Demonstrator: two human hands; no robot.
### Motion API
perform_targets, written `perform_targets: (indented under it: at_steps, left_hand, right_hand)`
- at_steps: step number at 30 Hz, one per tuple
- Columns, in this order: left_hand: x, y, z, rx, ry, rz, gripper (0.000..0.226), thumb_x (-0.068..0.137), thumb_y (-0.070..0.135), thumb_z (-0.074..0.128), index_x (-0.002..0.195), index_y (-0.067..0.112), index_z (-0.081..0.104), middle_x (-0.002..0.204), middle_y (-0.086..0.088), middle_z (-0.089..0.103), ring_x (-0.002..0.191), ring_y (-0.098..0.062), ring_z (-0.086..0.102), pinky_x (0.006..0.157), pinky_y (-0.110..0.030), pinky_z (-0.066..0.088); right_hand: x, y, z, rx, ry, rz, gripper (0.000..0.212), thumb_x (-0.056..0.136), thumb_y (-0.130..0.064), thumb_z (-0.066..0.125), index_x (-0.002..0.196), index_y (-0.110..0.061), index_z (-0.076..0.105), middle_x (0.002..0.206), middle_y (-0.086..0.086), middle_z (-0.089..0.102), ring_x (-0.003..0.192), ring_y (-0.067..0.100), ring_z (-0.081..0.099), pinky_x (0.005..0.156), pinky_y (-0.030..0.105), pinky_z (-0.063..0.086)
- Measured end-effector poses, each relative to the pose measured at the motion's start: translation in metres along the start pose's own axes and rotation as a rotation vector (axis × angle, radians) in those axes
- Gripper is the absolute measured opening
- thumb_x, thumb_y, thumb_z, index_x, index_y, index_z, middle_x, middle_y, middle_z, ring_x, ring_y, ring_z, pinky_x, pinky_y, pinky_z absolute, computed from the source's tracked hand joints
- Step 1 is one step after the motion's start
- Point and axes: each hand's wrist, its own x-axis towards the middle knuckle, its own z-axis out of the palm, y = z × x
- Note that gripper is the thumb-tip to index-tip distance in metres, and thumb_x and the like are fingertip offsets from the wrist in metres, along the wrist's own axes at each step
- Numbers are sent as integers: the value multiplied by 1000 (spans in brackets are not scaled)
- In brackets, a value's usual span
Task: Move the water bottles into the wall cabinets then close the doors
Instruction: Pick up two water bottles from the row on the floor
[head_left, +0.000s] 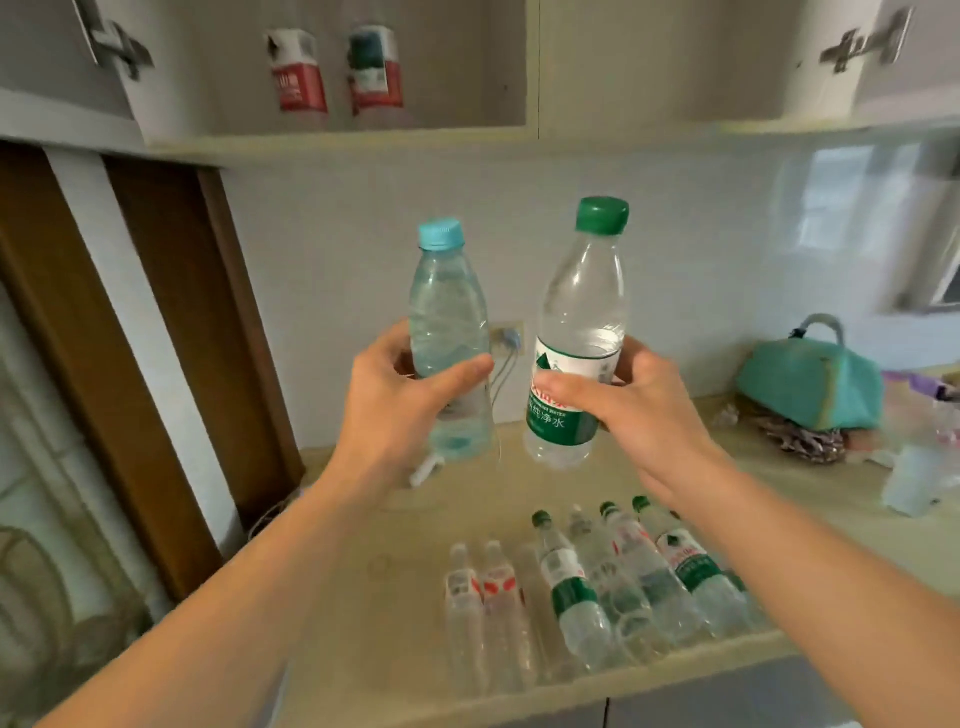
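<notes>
The left hand (387, 410) holds a blue-capped water bottle (449, 332) upright above the desk (363, 597), its fingers curled round the lower half with the thumb laid across the front. Just beside it, at 3 o'clock, the right hand (631, 410) grips a green-capped water bottle (579, 332) by its green label, thumb across the front and fingers wrapped behind. The green-capped bottle tilts slightly, its cap higher than the blue one. The two bottles stand close together but apart, both lifted clear of the desk and in front of the pale tiled wall.

At 12 o'clock from the hands, the wall cabinet (530, 67) stands open, with hinges showing at both top corners. On its shelf, in the left compartment, two red-labelled bottles (337, 73) stand side by side against the back; they are blurred.

At 6 o'clock from the hands, near the front edge of the desk, a group of bottles on the desk (597, 587) stands in a tight cluster: some with green caps and green labels, some with red and white labels.

At 3 o'clock, well apart from the hands, a teal bag (810, 384) rests on the desk against the wall. A wall socket (506, 338) with a plug and cord sits between the two held bottles. At 9 o'clock runs a brown wooden door frame (156, 364).
</notes>
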Motion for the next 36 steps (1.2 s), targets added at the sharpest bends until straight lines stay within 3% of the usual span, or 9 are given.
perform_targets:
  at_steps: [7,10,13,21,23,27,32,34,36]
  left_hand:
    - [86,64,-17,27,117,96,27,75,37,85,97,32,72,89,18,76,79,3,71,56,-8,50]
    - [116,86,-25,12,167,120,28,75,38,86,99,32,74,90,16,77,79,3,71,56,-8,50]
    - [141,105,-37,4,222,118,32,73,40,87,101,30,76,92,11,78,83,-2,73,61,-14,54]
    - [214,140,-71,-4,347,139,33,78,37,85,106,27,70,93,8,78,83,-9,75,83,-38,61]
    - [239,146,-79,21,367,161,39,78,37,85,110,27,67,98,6,77,88,-12,74,82,-39,60]
    - [290,150,-92,89,359,211,47,76,40,86,115,33,62,102,12,71,88,-4,66,69,-27,50]
    - [348,136,-104,134,320,229,36,77,41,85,99,40,57,100,13,70,91,-7,67,73,-29,51]
    - [365,122,-106,159,270,214,38,77,41,85,105,37,59,102,13,70,91,-7,67,71,-28,49]
    - [377,104,-107,177,229,184,42,79,43,84,112,32,59,102,14,70,93,-7,66,70,-26,48]
  right_hand:
    - [78,-81,18,-14,-25,-118,45,66,-29,93,106,-25,73,98,-6,79,91,11,76,82,34,57]
    - [114,-105,23,-9,-49,-151,48,62,-36,93,105,-26,73,94,-7,79,88,11,76,81,36,58]
    - [149,-127,29,21,-59,-156,60,51,-48,93,104,-27,74,93,-8,79,87,11,76,81,37,58]
    - [242,-172,48,108,-97,-202,35,72,-32,89,102,-23,74,88,-6,80,77,11,77,64,30,55]
    - [263,-182,54,102,-106,-195,36,74,-34,89,104,-24,73,90,-5,80,79,13,77,65,32,57]
    - [301,-194,67,94,-77,-206,37,75,-35,88,107,-23,72,90,-3,80,87,21,77,79,45,61]
    - [339,-198,88,52,29,-168,42,72,-34,89,106,-20,70,97,3,78,93,26,73,89,52,58]
    - [351,-192,94,43,37,-141,41,73,-33,89,106,-19,69,97,5,77,90,26,72,82,49,60]
    - [362,-184,101,26,40,-139,37,74,-31,88,103,-19,69,91,3,76,81,22,73,63,39,59]
